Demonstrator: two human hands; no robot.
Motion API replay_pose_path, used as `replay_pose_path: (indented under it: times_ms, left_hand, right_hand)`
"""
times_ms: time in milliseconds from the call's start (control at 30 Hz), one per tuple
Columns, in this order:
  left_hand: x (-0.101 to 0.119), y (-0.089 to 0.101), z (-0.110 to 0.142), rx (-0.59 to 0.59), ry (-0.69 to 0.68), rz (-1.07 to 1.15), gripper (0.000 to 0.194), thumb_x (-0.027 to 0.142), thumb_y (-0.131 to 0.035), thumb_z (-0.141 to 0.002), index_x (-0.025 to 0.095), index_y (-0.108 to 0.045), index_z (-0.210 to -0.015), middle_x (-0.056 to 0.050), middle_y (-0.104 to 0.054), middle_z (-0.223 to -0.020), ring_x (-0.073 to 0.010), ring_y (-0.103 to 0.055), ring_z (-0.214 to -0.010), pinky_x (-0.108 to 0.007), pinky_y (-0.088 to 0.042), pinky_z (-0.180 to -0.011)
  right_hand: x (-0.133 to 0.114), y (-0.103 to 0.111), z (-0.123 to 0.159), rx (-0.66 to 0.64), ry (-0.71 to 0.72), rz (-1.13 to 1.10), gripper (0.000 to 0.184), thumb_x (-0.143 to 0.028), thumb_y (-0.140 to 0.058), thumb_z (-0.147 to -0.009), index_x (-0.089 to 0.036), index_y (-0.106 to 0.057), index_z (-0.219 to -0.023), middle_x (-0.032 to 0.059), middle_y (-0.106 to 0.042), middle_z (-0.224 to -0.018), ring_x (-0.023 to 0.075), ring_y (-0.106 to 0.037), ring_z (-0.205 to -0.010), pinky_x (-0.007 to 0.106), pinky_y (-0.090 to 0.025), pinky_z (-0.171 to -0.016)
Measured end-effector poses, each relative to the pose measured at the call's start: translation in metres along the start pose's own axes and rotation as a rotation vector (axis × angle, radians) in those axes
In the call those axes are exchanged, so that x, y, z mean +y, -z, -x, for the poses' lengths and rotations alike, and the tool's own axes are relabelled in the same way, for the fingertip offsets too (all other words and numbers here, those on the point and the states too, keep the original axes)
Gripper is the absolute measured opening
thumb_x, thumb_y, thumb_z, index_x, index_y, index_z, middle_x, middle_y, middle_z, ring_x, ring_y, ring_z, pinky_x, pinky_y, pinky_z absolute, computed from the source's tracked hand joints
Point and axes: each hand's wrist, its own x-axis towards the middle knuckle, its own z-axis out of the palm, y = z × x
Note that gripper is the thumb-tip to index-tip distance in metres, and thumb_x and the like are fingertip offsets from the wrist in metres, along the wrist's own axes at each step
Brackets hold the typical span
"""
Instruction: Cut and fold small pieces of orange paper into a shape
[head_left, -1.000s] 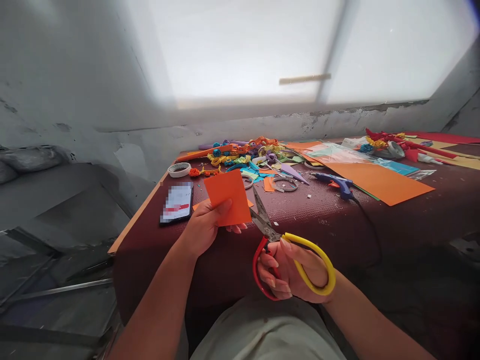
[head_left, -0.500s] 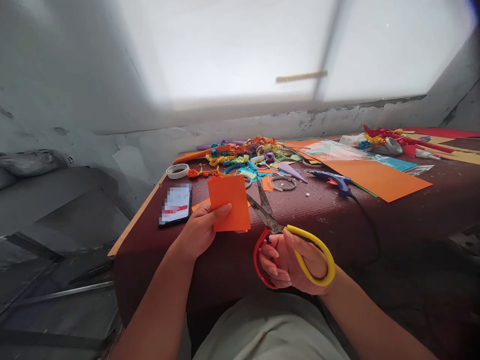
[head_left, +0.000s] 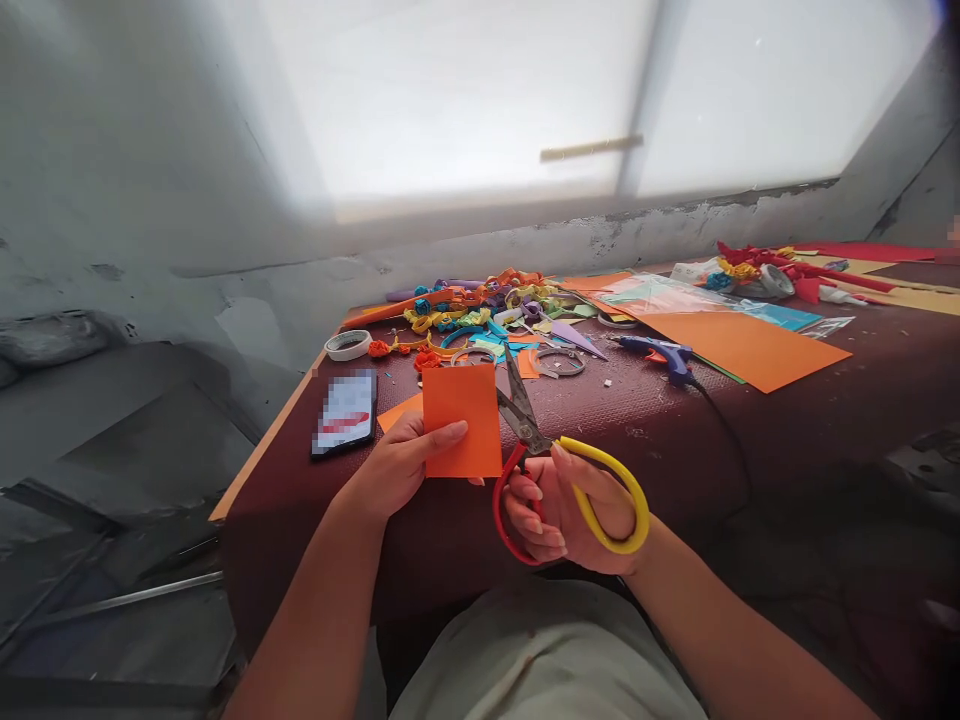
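While part-curled, L hand [head_left: 396, 462] w/ orange paper [head_left: 463, 400], R hand [head_left: 574, 515] w/ scissors [head_left: 531, 434]

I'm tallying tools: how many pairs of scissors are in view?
1: the open, red-and-yellow-handled scissors, held in the right hand. More could be hidden under the colourful heap.
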Motion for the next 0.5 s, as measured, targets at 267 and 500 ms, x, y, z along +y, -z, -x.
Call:
replay_pose_path:
  times_ms: [267, 500]
  left_hand:
    - [-0.002, 0.004, 0.000, -0.019, -0.001, -0.032, 0.024, 0.036, -0.080, -0.086, 0.013, -0.078, -0.094, -0.006, -0.078, -0.080, -0.0174, -0.073, -0.062, -0.027, -0.063, -0.062]
    - [-0.001, 0.004, -0.001, -0.016, -0.006, -0.051, 0.023, 0.036, -0.078, -0.087, 0.014, -0.077, -0.089, -0.005, -0.077, -0.077, -0.0174, -0.072, -0.060, -0.027, -0.061, -0.061]
  right_hand:
    - [-0.010, 0.000, 0.002, 0.043, 0.023, 0.010, 0.046, -0.059, -0.058, -0.097, -0.016, -0.056, -0.082, 0.0007, -0.053, -0.072, 0.0084, -0.034, -0.051, 0.021, -0.028, -0.048]
    - [-0.017, -0.003, 0.002, 0.084, -0.003, 0.054, 0.049, -0.062, -0.062, -0.093, -0.014, -0.059, -0.082, 0.0006, -0.053, -0.068, 0.0085, -0.036, -0.050, 0.021, -0.027, -0.047]
